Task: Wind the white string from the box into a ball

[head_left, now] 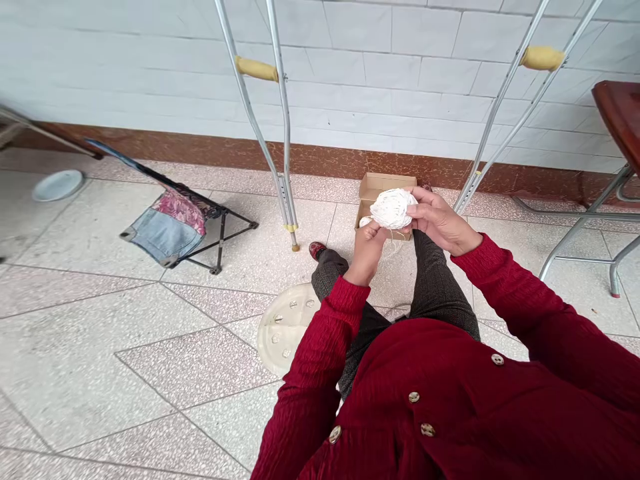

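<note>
A ball of white string [393, 209], wound in many flat-looking strands, is held up in front of me above my knees. My right hand [436, 219] grips its right side, thumb on the near face and fingers around the back. Close against the ball's lower left is my left hand [369, 248], fingers closed in a pinch; what lies between them is hidden. A small white piece [365, 221] shows just beyond those fingertips. Thin pale strands [393, 248] hang below the hands. Behind and beneath the ball stands an open cardboard box [387, 183] on the floor, partly covered by my hands.
Two metal crutches with yellow grips, one left [286, 160] and one right [493, 127], lean at the tiled wall. A folding stool [173, 230] stands left. By my leg is a round pale plastic stool [273, 330]. A metal-legged chair [583, 230] is at right.
</note>
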### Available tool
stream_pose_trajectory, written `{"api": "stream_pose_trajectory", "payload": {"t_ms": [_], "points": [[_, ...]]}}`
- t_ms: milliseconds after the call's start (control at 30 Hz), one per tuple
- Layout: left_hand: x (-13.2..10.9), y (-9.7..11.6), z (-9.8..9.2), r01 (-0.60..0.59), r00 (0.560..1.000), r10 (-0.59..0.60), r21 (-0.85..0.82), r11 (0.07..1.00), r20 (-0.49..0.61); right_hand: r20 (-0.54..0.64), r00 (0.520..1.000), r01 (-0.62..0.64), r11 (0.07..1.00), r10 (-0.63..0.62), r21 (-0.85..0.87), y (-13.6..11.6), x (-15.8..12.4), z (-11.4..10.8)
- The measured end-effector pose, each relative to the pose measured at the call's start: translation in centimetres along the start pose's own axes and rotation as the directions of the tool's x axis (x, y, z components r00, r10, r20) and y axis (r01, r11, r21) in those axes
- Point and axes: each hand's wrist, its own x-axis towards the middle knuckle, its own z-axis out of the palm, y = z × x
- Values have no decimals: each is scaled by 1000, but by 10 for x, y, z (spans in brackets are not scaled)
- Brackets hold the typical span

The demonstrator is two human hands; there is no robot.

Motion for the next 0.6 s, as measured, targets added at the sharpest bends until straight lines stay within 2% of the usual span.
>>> {"api": "stream_pose_trajectory", "payload": {"t_ms": [133,200,300,367,467,600], "points": [[-28,0,2,94,992,-84,-115,989,92,-103,994,41,999,-42,-6,2,6,-9],[-39,-5,0,129,986,-119,-75,989,119,-134,990,31,999,-31,4,6,10,-13],[-47,-14,-7,120,984,-134,126,985,114,-114,993,1,1000,-2,-4,13,15,-17],[-50,-20,-14,89,986,-127,304,948,107,-91,996,-7,999,3,-42,16,18,-18],[-59,-28,-24,41,965,-166,510,859,202,-109,993,25,993,-38,-119,18,20,-23],[-77,-31,-27,-36,914,-236,644,764,331,-139,988,34,978,-63,-206,25,25,-33]]}}
